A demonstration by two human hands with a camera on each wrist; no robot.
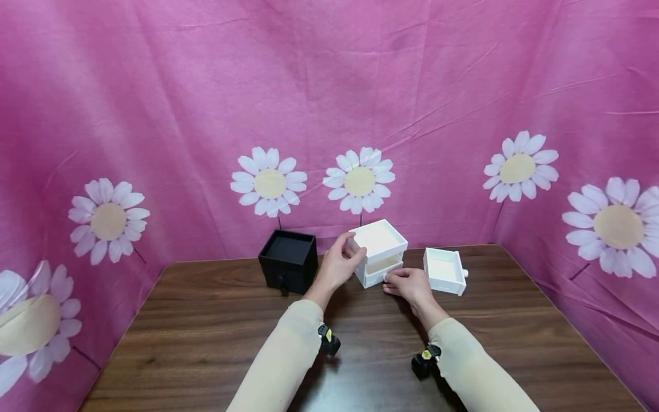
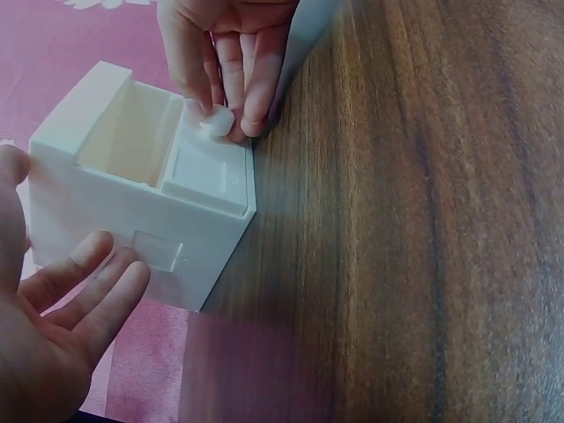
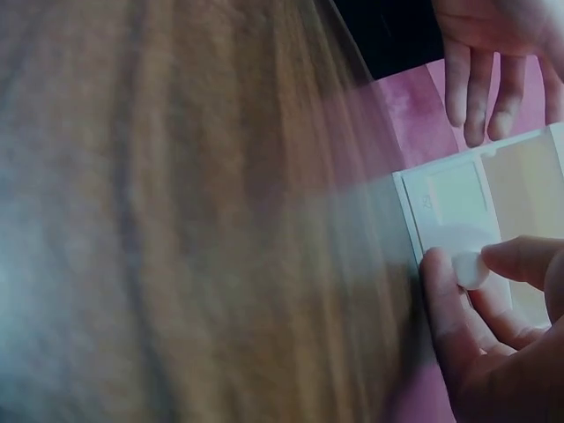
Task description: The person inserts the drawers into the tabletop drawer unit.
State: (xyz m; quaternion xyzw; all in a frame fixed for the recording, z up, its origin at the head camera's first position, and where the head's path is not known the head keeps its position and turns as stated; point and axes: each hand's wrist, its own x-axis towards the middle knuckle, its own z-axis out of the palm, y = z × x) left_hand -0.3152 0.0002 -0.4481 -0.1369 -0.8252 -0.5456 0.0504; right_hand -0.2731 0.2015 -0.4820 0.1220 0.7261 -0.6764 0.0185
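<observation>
A small white two-tier drawer box (image 1: 378,243) stands on the table, with an opening above its lower drawer (image 2: 207,172). My left hand (image 1: 338,264) is at the box's left side, its fingers fairly straight along the wall and touching near the top edge. At the front, my right hand (image 1: 410,286) pinches the round white knob (image 3: 471,270) of the lower drawer between thumb and fingers. That drawer front looks flush with the box. To the right lies a separate white drawer (image 1: 444,269), open side up, its knob facing right.
A black drawer box (image 1: 288,260) with a recessed top stands left of the white one, close to my left hand. The wooden table (image 1: 216,343) ends at a pink daisy-print cloth (image 1: 437,143) that hangs behind and at both sides.
</observation>
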